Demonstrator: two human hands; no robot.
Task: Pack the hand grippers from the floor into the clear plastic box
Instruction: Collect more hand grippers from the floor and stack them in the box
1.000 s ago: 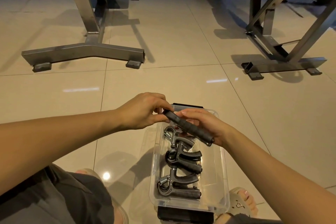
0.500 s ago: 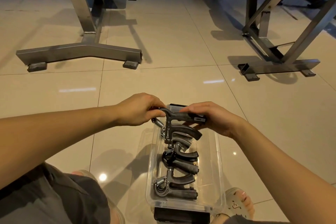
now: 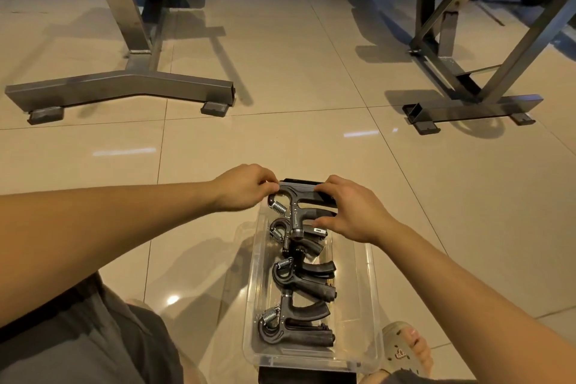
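Observation:
A clear plastic box [image 3: 367, 305] stands on the tiled floor between my feet, with black latches at both ends. Three dark hand grippers with steel springs lie in a row inside it; the nearest hand gripper [image 3: 293, 327] is at the box's near end. A fourth hand gripper [image 3: 299, 209] lies flat over the far end of the box. My left hand [image 3: 243, 187] pinches its left end by the spring side. My right hand [image 3: 349, 209] holds its handles from the right.
A grey metal bench base [image 3: 121, 87] stands on the floor at the far left, and another metal frame [image 3: 467, 106] at the far right. My sandalled right foot [image 3: 405, 349] rests beside the box. My left knee in grey shorts [image 3: 78, 343] is at the lower left.
The held hand gripper has been turned from tilted to flat and lowered onto the far end of the box. Both hands have kept hold of it.

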